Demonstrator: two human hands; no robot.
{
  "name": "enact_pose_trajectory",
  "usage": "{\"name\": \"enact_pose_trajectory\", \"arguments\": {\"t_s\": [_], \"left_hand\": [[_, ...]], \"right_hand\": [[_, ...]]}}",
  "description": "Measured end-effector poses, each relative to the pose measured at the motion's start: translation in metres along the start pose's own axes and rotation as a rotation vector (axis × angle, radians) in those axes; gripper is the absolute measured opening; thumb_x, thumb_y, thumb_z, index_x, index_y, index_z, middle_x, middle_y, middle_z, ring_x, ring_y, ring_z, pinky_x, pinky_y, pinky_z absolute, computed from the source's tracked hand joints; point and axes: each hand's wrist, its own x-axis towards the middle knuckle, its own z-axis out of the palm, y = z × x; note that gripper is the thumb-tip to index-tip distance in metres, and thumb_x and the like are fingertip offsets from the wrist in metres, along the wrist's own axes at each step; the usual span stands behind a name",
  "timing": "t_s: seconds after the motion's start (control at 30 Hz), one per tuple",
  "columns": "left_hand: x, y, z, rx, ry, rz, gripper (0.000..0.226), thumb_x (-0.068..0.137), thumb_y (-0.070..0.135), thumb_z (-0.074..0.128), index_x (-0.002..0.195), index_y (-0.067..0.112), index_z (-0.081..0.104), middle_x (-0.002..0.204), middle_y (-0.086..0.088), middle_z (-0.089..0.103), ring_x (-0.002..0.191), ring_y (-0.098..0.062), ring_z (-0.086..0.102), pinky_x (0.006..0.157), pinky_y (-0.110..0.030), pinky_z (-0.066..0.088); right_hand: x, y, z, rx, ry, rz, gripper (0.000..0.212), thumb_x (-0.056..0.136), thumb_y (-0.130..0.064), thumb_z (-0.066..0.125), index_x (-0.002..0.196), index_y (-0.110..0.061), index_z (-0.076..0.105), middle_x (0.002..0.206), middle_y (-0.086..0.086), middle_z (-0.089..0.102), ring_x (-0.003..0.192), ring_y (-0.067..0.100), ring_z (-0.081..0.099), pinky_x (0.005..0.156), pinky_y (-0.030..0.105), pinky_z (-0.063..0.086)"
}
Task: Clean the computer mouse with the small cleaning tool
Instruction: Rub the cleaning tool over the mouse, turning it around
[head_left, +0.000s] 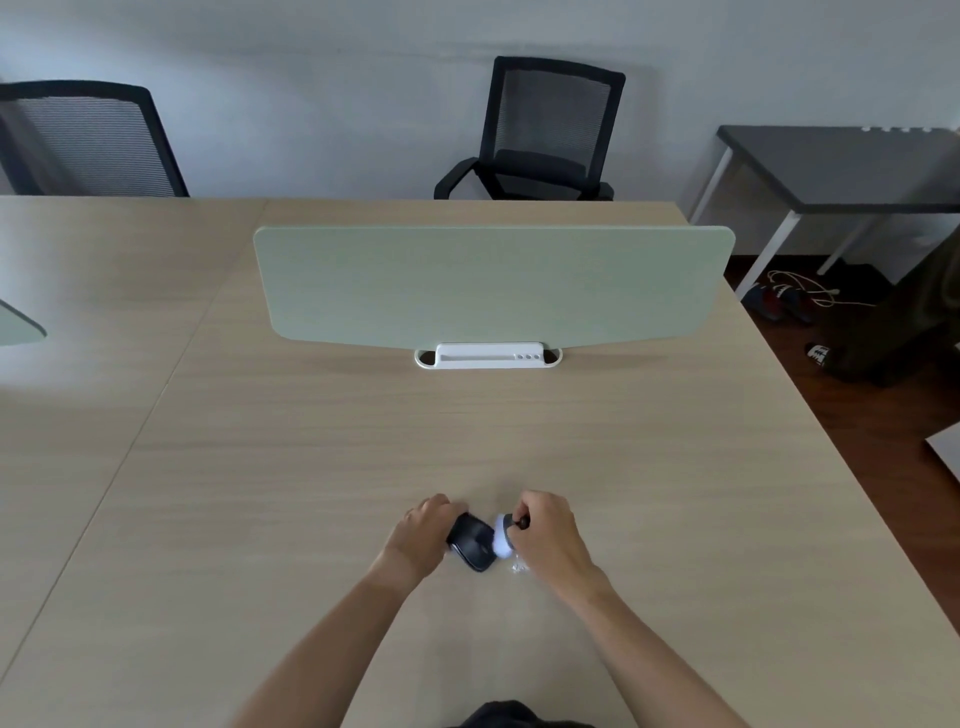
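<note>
I see the left hand (423, 538) with its fingers curled around the left side of the black mouse (471, 543), holding it on the tan desk (311, 467), near the front edge. Just to the right, the small white tool (502, 538) touches the right side of the mouse. The right hand (545, 535) pinches the dark top of the tool with bent fingers. Far behind stands a green screen (493, 286), and a black chair (545, 130) by the wall.
</note>
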Motion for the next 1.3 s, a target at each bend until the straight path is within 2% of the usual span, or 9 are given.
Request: {"name": "enact_pose_trajectory", "arguments": {"t_s": [0.13,0.3,0.5,0.6,0.8,0.9,1.07,1.2,1.3], "left_hand": [[0.000,0.003,0.002,0.159,0.070,0.122,0.048,0.081,0.002,0.060,0.126,0.017,0.051,0.145,0.002,0.043,0.128,-0.023,0.048,0.101,-0.036,0.044],[-0.006,0.000,0.005,0.072,0.064,0.070,0.041,0.078,0.012,0.067,0.116,0.022,0.055,0.113,0.008,0.062,0.113,-0.017,0.053,0.092,-0.028,0.044],[-0.007,0.004,0.003,-0.075,0.058,-0.074,0.030,0.071,0.008,0.069,0.099,0.014,0.061,0.102,-0.001,0.067,0.106,-0.023,0.057,0.082,-0.031,0.047],[-0.005,0.007,0.001,-0.118,0.048,-0.122,0.025,0.067,0.008,0.069,0.090,0.010,0.061,0.094,-0.005,0.069,0.100,-0.025,0.059,0.075,-0.030,0.046],[-0.005,0.007,0.003,-0.124,0.042,-0.157,0.032,0.068,0.009,0.073,0.098,0.010,0.063,0.102,-0.007,0.067,0.105,-0.026,0.057,0.081,-0.034,0.048],[-0.004,0.008,0.002,-0.149,0.038,-0.170,0.030,0.067,0.008,0.074,0.094,0.009,0.062,0.099,-0.007,0.067,0.099,-0.027,0.060,0.075,-0.034,0.048],[-0.004,0.008,0.000,-0.217,0.023,-0.199,0.029,0.064,0.006,0.071,0.091,0.008,0.062,0.092,-0.007,0.068,0.090,-0.029,0.064,0.071,-0.036,0.052],[-0.006,0.009,0.002,-0.224,0.023,-0.210,0.029,0.068,0.005,0.070,0.096,0.009,0.061,0.096,-0.009,0.067,0.093,-0.029,0.062,0.072,-0.036,0.052],[-0.006,0.012,0.001,-0.223,0.037,-0.210,0.024,0.073,0.003,0.058,0.096,0.009,0.060,0.097,-0.011,0.064,0.093,-0.031,0.061,0.067,-0.034,0.049]], "right_hand": [[-0.001,-0.011,0.004,0.147,-0.046,-0.026,0.004,0.071,-0.002,0.061,0.068,-0.005,0.061,0.063,0.004,0.061,0.054,0.008,0.047,0.048,0.019,0.039],[-0.002,0.001,0.007,0.143,-0.032,-0.028,0.007,0.071,-0.004,0.062,0.065,-0.007,0.059,0.058,-0.003,0.056,0.053,0.007,0.045,0.047,0.019,0.038],[0.000,0.005,0.002,0.252,-0.003,0.030,0.016,0.067,-0.007,0.067,0.060,-0.021,0.062,0.057,-0.005,0.061,0.051,0.002,0.054,0.047,0.012,0.042],[-0.005,0.003,0.012,0.266,-0.091,0.065,0.013,0.067,-0.008,0.068,0.063,-0.021,0.065,0.058,-0.005,0.063,0.051,0.008,0.056,0.047,0.022,0.047],[-0.002,0.010,0.012,0.077,0.043,-0.020,0.016,0.073,0.003,0.053,0.070,-0.013,0.054,0.074,-0.002,0.055,0.070,0.016,0.053,0.057,0.024,0.043],[0.001,0.009,0.006,0.145,0.083,-0.013,0.023,0.069,0.002,0.055,0.063,-0.020,0.053,0.066,-0.005,0.056,0.061,0.006,0.050,0.053,0.015,0.039],[0.003,0.003,0.010,0.195,-0.081,0.020,0.016,0.065,-0.001,0.061,0.062,-0.016,0.062,0.064,-0.003,0.064,0.054,0.003,0.055,0.045,0.012,0.041],[0.008,0.008,0.005,0.092,0.043,-0.009,0.015,0.067,0.005,0.050,0.066,-0.009,0.056,0.066,-0.001,0.056,0.061,0.011,0.049,0.051,0.020,0.038],[0.007,0.006,0.004,0.171,0.085,-0.021,0.017,0.067,0.002,0.058,0.064,-0.015,0.058,0.061,-0.004,0.057,0.056,0.005,0.050,0.049,0.015,0.040]]}}
